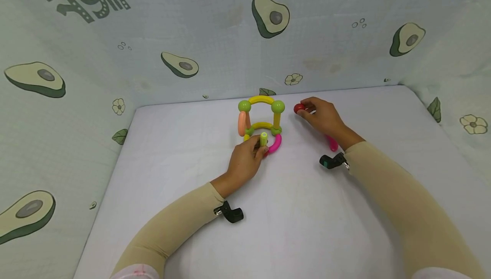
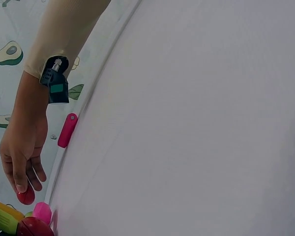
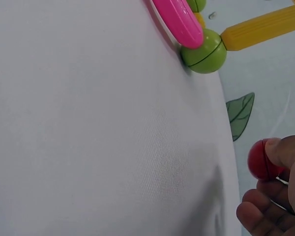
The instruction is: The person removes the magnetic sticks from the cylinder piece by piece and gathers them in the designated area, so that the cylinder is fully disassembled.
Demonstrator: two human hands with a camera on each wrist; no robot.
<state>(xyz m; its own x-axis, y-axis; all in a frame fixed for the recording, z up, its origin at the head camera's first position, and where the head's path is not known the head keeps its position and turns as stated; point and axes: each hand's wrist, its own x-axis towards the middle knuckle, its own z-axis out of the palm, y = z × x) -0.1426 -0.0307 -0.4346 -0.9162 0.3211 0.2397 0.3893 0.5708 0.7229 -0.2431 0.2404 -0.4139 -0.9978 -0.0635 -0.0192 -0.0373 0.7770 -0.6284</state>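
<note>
A frame of colored rods and balls stands on the table, with green balls point(image 1: 278, 106), curved yellow pieces point(image 1: 261, 99), an upright yellow rod point(image 1: 276, 120) and a curved pink piece point(image 1: 275, 143). At its near side my left hand point(image 1: 242, 160) grips an upright light-green rod point(image 1: 264, 139). In the left wrist view that rod meets a red ball point(image 2: 35, 227) at the lower left. My right hand point(image 1: 324, 117) pinches another red ball point(image 3: 261, 160) between thumb and fingers, right of the frame and apart from it.
A pink rod point(image 1: 332, 143) lies on the white table point(image 1: 284, 223) beneath my right wrist. An orange piece point(image 1: 242, 123) is at the frame's left side. Behind stands a cloth wall point(image 1: 215, 18) with avocado prints. Each wrist bears a small black camera point(image 1: 332, 161).
</note>
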